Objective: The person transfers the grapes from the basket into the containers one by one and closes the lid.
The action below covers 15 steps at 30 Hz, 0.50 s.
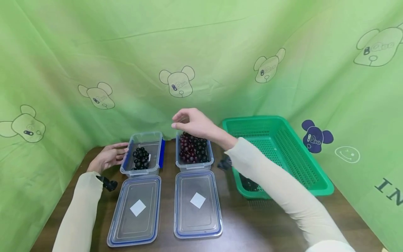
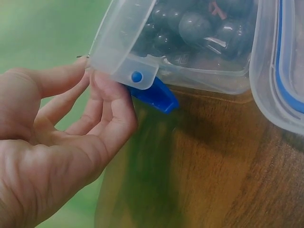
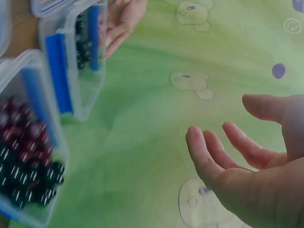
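Head: lids [image 1: 198,220] before both containers [image 1: 153,148]

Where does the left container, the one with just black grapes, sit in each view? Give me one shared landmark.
Head: left container, left of centre, lower half.
Left wrist: left container, top middle.
Right wrist: left container, upper left.
Shared landmark: the left hand at its side.

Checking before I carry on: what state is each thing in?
Left box: open, partly filled with dark grapes
Right box: open, fuller
Left lid: off, flat
Right lid: off, flat
Green basket: upright, partly hidden
Left hand: holding left box's edge
Right hand: raised, empty
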Each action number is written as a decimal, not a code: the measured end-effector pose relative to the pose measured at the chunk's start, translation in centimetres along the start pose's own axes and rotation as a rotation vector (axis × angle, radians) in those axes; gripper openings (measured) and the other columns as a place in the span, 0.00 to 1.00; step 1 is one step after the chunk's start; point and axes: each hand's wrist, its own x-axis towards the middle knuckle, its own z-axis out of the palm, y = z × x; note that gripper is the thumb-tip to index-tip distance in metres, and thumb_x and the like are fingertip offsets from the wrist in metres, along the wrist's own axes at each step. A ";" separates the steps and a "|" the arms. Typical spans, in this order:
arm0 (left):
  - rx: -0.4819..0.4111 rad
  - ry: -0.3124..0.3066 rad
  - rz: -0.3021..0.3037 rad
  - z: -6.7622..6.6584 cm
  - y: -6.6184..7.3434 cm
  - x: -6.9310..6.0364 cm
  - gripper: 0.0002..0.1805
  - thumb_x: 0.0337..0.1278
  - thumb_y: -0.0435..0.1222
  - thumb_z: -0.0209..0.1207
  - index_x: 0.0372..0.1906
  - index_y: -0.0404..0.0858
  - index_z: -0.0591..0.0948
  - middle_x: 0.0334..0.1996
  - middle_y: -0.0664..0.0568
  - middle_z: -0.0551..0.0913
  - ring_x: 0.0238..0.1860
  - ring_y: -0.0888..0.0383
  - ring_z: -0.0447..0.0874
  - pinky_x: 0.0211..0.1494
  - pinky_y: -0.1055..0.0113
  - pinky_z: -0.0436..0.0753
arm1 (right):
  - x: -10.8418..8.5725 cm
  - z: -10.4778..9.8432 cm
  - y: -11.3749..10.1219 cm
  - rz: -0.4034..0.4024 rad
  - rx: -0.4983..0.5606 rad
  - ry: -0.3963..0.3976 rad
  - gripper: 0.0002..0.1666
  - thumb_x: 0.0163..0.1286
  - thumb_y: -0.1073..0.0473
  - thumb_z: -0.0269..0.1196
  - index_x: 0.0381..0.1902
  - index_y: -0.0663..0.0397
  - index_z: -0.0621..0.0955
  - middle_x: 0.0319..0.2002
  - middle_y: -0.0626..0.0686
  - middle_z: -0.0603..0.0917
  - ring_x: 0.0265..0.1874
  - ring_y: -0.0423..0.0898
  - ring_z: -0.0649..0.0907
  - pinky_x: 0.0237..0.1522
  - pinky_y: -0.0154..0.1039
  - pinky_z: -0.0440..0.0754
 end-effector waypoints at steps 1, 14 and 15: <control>0.001 -0.001 -0.001 0.0 0.0 0.1 0.36 0.81 0.33 0.54 0.84 0.37 0.55 0.32 0.61 0.85 0.27 0.67 0.77 0.39 0.70 0.85 | -0.7 -0.6 0.3 0.011 -0.010 -0.009 0.22 0.75 0.51 0.67 0.61 0.55 0.82 0.60 0.55 0.86 0.62 0.52 0.84 0.71 0.49 0.80; 0.045 -0.010 0.003 -0.3 0.1 -0.1 0.35 0.81 0.34 0.53 0.84 0.38 0.55 0.30 0.62 0.80 0.26 0.67 0.71 0.38 0.70 0.82 | -9.8 -7.3 5.2 0.146 -0.079 0.019 0.27 0.72 0.49 0.70 0.64 0.54 0.80 0.62 0.56 0.84 0.65 0.55 0.83 0.69 0.55 0.81; 0.048 -0.009 0.003 -0.3 0.1 -0.2 0.35 0.82 0.34 0.53 0.84 0.38 0.55 0.30 0.62 0.80 0.26 0.67 0.71 0.38 0.70 0.82 | -10.3 -7.4 5.7 0.145 -0.092 0.018 0.28 0.72 0.50 0.71 0.64 0.55 0.80 0.62 0.57 0.84 0.64 0.56 0.84 0.68 0.55 0.83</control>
